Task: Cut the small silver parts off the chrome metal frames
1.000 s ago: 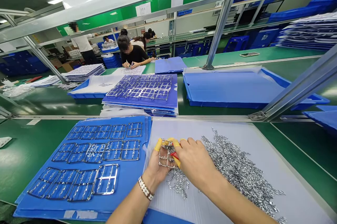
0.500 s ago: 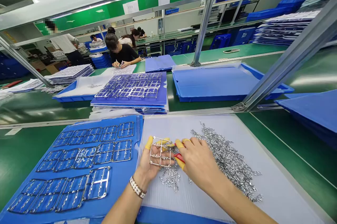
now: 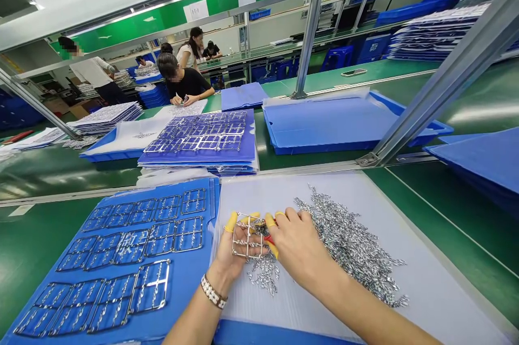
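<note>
My left hand is shut on a small silver metal frame with attached parts, holding it against the palm. My right hand grips small red-handled cutters, whose tips reach into the frame. Several fingers wear yellow finger cots. Just below the hands lies a small heap of twisted silver metal pieces. A larger heap spreads to the right on a white corrugated plastic sheet. To the left, a blue folder carries rows of similar metal frames.
A beaded bracelet circles my left wrist. Beyond a metal rail stand a stack of blue sheets with frames and blue trays. A co-worker in black sits at a far bench, with others behind.
The view has shifted slightly, moving the benches a little up and left. The metal frame has turned slightly in my left hand, and my right hand stays close against it with the cutters.
</note>
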Available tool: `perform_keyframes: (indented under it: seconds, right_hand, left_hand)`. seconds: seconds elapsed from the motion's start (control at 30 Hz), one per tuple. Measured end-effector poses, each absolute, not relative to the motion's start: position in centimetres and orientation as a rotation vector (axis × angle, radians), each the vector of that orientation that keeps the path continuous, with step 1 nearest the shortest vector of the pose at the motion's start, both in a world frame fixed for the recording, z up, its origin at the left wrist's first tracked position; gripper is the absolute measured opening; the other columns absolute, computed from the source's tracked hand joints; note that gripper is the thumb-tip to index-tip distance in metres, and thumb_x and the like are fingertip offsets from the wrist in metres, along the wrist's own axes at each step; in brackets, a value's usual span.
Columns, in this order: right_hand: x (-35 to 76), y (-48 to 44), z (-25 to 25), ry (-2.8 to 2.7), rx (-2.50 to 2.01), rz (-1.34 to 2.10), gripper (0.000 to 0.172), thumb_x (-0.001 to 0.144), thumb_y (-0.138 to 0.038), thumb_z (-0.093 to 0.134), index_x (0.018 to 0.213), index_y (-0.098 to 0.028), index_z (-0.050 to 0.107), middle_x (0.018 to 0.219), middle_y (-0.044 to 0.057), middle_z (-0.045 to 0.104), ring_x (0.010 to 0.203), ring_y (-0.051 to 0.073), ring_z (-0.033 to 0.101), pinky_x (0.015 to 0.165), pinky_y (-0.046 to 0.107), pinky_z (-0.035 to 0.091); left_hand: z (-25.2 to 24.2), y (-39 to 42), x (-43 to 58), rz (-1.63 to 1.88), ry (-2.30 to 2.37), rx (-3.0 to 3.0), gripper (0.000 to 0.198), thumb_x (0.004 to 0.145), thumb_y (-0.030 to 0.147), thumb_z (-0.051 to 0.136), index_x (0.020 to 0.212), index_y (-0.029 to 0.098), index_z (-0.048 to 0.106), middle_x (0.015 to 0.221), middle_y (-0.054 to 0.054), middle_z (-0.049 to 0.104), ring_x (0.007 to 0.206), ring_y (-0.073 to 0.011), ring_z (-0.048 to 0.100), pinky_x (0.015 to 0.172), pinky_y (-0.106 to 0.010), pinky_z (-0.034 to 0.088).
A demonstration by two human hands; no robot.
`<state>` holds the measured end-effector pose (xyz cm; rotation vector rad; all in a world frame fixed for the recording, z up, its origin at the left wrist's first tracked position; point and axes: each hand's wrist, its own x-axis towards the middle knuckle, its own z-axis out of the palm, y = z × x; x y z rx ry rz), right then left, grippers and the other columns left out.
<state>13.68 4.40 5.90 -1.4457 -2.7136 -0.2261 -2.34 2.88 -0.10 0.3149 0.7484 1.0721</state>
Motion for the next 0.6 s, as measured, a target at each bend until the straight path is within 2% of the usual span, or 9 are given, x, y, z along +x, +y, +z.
perform_keyframes:
  seconds: [0.23, 0.47, 0.6]
  right_hand:
    - [13.2, 4.4, 5.6, -2.741, -1.432, -0.266, 0.019, 0.08, -0.014, 0.059, 0.099, -0.017, 0.064, 0.084, 0.008, 0.062, 0.082, 0.026, 0.053, 0.065, 0.038, 0.029]
    - [13.3, 4.2, 5.9, -2.741, -1.394, -0.354, 0.019, 0.081, -0.01, 0.059, 0.098, -0.016, 0.064, 0.08, 0.007, 0.063, 0.077, 0.023, 0.054, 0.064, 0.036, 0.028]
    - [14.3, 3.8, 5.8, -2.677, -1.389, -0.371, 0.024, 0.083, -0.019, 0.061, 0.107, -0.016, 0.063, 0.083, 0.006, 0.063, 0.08, 0.025, 0.054, 0.066, 0.038, 0.029]
  left_hand:
    - [0.5, 2.7, -2.2, 1.102, 0.807, 0.298, 0.058, 0.087, 0.057, 0.045, 0.116, 0.01, 0.063, 0.121, -0.016, 0.062, 0.078, -0.0224, 0.067, 0.066, -0.033, 0.054]
    - [0.6, 2.8, -2.3, 1.095, 0.791, 0.31, 0.059, 0.088, 0.056, 0.042, 0.121, 0.01, 0.06, 0.115, -0.016, 0.065, 0.074, -0.0224, 0.067, 0.064, -0.034, 0.054]
    - [0.7, 2.8, -2.3, 1.086, 0.752, 0.295, 0.06, 0.089, 0.055, 0.04, 0.122, 0.008, 0.058, 0.115, -0.017, 0.065, 0.074, -0.0232, 0.067, 0.066, -0.036, 0.054]
